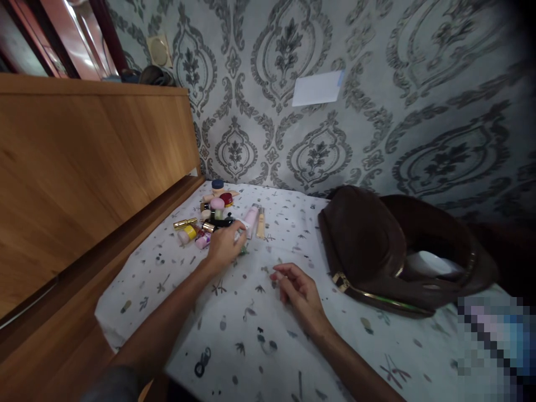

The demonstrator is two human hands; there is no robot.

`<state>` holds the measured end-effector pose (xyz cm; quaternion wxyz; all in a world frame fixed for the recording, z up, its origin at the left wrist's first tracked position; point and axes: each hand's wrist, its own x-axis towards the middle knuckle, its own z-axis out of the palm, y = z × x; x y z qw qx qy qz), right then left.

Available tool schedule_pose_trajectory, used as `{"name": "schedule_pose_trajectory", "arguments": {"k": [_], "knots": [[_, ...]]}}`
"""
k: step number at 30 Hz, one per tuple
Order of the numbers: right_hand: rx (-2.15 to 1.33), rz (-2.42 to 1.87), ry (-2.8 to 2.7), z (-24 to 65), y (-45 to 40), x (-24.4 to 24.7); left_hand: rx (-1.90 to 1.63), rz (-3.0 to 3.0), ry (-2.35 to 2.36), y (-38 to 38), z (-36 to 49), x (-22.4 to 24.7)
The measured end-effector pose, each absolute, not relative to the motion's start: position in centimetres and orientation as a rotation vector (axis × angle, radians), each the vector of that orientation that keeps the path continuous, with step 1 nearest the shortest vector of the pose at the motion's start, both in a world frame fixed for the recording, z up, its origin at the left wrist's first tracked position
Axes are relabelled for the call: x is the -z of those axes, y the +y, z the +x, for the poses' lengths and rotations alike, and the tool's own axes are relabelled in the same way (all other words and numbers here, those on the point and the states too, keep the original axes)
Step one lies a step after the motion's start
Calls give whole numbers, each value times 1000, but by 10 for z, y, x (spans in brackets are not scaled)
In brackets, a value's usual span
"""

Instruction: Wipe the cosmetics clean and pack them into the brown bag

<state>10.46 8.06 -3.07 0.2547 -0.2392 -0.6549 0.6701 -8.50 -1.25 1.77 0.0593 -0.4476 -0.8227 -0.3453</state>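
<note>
My left hand (226, 244) is at the right edge of a cluster of cosmetics, fingers bent around something I cannot make out. Beside its fingertips lie a pink tube (252, 219) and a slim beige tube (261, 223). The cluster holds a yellow-banded bottle (187, 234), a gold tube (185, 223), a dark red jar (226, 199), a pink round item (216, 204) and a dark blue lid (217, 183). My right hand (295, 285) hovers over the patterned white cloth (234, 335), thumb and fingers curled near each other; whether they hold anything small is unclear.
A brown bag (364, 245), unzipped with something white inside, stands at the right. A wooden panel (96, 134) borders the left side. Behind is a patterned wall (272, 151) with a white card (317, 88). A black ring-like item (202, 362) lies near the front.
</note>
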Motion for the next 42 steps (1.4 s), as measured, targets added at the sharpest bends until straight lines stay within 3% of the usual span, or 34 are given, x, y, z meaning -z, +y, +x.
{"name": "schedule_pose_trajectory", "arguments": {"k": [5,12,21,27,42], "knots": [[-1819,-671,-1792,105,80,29,1016,-1068,-2481,-27,-119,-29],[-1813,-653,-1808,105,80,27,1321,-713,-2127,-65,-173,-43],[-1796,-652,-1828,104,81,29,1336,-476,-2087,-94,-213,-31],[-1794,-643,-1846,106,80,26,1187,-505,-2249,-96,-214,-22],[-1816,-629,-1843,106,81,28,471,-1330,-2556,-77,-191,-15]]}}
